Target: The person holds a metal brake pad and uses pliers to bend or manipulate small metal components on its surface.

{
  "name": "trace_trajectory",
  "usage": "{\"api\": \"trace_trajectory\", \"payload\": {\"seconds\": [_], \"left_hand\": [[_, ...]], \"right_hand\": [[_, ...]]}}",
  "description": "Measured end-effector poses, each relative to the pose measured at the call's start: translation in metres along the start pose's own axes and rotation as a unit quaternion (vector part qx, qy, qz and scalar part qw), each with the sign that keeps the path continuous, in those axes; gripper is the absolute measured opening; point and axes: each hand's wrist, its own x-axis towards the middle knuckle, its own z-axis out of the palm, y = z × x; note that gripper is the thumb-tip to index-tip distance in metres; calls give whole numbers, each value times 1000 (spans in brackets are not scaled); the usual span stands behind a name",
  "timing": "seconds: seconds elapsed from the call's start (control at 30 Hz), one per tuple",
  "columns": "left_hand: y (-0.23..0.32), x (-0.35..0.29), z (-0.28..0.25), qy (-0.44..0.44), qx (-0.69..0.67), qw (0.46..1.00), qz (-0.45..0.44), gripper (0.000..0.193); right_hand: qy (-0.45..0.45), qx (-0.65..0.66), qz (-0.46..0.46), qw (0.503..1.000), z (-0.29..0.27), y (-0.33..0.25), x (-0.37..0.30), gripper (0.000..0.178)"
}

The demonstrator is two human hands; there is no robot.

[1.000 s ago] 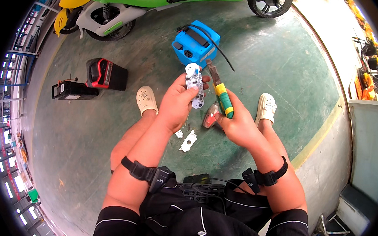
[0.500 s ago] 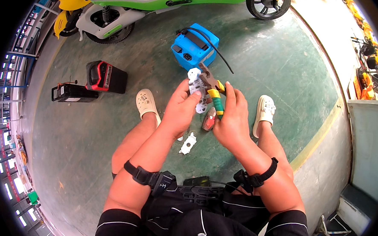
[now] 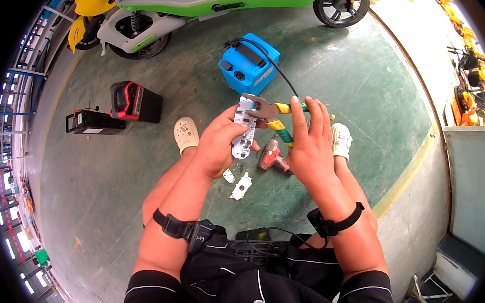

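Observation:
Between the fingers of my left hand [image 3: 216, 144] is a long white circuit board [image 3: 244, 135] with small dark parts along it, held nearly upright. My right hand [image 3: 314, 147] is closed around pliers [image 3: 266, 110] with yellow and green handles. The handles are spread, and the metal jaws sit at the board's upper end. What lies inside the jaws is too small to make out. Below the pliers, a red and grey cordless drill [image 3: 271, 154] lies on the floor. A white plastic piece [image 3: 242, 186] and a smaller white strip [image 3: 228, 175] lie near my left wrist.
A blue battery box [image 3: 250, 64] with a black cable stands ahead. Left of my foot are a red and black battery case [image 3: 136, 101] and a black battery [image 3: 96, 121]. A green scooter [image 3: 206, 1] crosses the far side. A grey cabinet [image 3: 471, 180] is at right.
The board has come nearer and turned its face more toward view. The pliers' handles have opened wider and swung right, and my right fingers have spread out. More of the drill now shows.

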Motion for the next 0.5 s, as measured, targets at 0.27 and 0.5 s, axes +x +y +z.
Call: {"api": "trace_trajectory", "payload": {"seconds": [0.27, 0.5], "left_hand": [[6, -3, -4, -3, 49, 999, -4, 46], [8, -3, -5, -15, 74, 997, -14, 46]], "right_hand": [[-17, 20, -14, 1000, -4, 1, 1, 85], [-34, 14, -14, 999, -5, 0, 0, 88]]}}
